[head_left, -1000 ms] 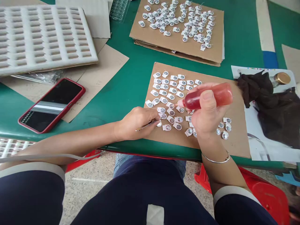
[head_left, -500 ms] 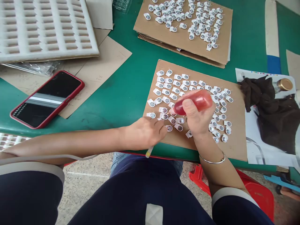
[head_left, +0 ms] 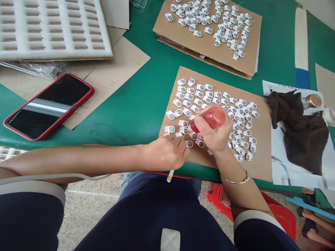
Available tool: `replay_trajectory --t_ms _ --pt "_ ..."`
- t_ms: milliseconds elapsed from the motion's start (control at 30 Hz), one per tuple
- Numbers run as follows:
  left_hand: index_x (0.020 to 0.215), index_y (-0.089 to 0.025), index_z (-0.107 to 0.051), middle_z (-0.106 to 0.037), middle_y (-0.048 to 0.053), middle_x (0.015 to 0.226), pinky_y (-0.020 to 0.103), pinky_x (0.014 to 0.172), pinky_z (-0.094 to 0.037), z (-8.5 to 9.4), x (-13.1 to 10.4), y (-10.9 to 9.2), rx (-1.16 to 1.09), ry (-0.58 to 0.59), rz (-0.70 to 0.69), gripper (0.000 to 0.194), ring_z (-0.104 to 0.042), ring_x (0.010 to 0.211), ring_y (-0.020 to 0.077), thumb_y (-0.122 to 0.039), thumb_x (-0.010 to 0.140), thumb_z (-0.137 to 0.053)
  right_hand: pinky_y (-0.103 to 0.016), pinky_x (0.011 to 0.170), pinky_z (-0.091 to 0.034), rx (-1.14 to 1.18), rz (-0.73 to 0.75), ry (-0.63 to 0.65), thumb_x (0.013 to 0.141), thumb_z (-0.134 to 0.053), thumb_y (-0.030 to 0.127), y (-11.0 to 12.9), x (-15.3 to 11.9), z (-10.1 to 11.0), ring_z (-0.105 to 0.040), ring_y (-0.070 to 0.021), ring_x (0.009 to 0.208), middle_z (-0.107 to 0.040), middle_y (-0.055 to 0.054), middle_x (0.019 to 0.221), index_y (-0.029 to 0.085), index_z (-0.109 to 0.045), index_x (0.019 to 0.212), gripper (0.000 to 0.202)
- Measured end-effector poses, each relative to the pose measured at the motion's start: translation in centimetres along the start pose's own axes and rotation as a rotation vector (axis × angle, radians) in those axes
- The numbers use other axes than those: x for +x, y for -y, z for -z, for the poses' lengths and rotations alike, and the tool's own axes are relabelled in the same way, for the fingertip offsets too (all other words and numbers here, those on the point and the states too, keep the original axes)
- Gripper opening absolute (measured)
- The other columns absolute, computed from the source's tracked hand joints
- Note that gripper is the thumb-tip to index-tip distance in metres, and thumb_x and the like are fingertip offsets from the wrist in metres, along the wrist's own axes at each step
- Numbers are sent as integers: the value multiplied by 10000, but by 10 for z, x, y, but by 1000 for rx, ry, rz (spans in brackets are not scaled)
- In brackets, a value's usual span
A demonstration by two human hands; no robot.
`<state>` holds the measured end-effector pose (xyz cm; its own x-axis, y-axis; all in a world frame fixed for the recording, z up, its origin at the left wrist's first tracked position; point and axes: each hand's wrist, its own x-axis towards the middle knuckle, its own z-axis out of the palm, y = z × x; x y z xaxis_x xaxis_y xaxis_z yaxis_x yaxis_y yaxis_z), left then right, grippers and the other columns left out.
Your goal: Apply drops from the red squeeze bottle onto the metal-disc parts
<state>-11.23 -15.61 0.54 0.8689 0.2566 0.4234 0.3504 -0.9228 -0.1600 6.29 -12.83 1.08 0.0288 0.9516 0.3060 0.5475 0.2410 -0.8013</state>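
My right hand [head_left: 216, 134] is wrapped round a red squeeze bottle [head_left: 213, 117], its tip pointing down and left at small white parts with round silvery faces [head_left: 184, 123]. These parts lie in rows on a brown cardboard sheet [head_left: 258, 139]. At the sheet's lower left edge, my left hand [head_left: 167, 152] is closed on a thin white stick [head_left: 170, 175], whose yellowish end sticks out below the fist. The left fingertips are hidden beneath the hand, close to the bottle's tip.
More white parts lie on stacked cardboard [head_left: 180, 42] at the back. A red-cased phone [head_left: 49, 106] and white foam tray [head_left: 62, 31] are on the left. Dark cloth [head_left: 305, 139] and a gold-capped jar [head_left: 314, 100] lie right. A red stool [head_left: 282, 212] stands below the green table [head_left: 125, 104].
The red bottle and my right hand have shifted slightly left, and the bottle's tip is lower. My left hand has turned a little, with the stick now more upright. The view has shifted slightly.
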Motion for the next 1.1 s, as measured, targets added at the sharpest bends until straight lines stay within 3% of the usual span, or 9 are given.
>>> replay_trajectory --t_ms 1100 --pt "694 -120 -512 -619 74 625 261 466 -452 0 0 2 -4 11 -7 135 -594 574 173 -80 820 -485 -342 622 -512 -41 55 -32 745 -645 448 -2 5 -2 -590 -146 643 -632 -19 698 209 -592 733 245"
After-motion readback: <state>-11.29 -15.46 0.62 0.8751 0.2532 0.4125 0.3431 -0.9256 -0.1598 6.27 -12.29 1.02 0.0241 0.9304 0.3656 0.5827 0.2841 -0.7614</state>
